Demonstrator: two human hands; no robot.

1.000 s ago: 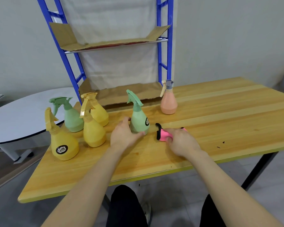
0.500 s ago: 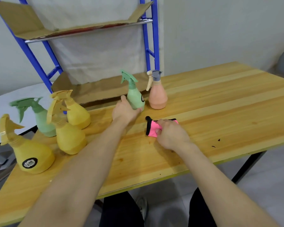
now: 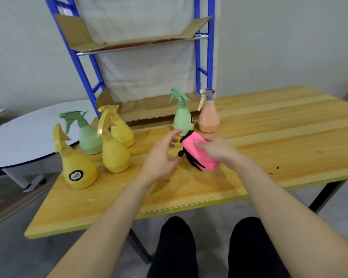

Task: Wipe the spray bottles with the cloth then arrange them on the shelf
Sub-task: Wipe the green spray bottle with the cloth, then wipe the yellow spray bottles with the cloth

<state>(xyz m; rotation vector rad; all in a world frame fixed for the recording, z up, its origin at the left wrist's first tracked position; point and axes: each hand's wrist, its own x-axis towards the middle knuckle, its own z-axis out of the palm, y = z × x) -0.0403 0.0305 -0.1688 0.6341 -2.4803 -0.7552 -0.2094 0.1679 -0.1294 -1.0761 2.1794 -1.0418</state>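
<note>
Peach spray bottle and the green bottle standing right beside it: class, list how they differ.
The peach spray bottle has a grey cap and cream trigger; the green bottle has an all-green head. The green bottle shows a dark label; the peach spray bottle shows none. Both stand upright on the table.

The left hand (image 3: 161, 157) has let go of the green spray bottle (image 3: 182, 119), which it gripped a second ago near the middle of the bench (image 3: 279, 137). The bottle now stands farther back, just beside the peach bottle (image 3: 209, 120). That hand has drawn back toward the person, its fingers (image 3: 174, 135) loose and spread, close to the pink cloth (image 3: 198, 154). The right hand (image 3: 219, 150), which earlier pressed the cloth flat on the bench, now holds it raised and tilted.
</note>
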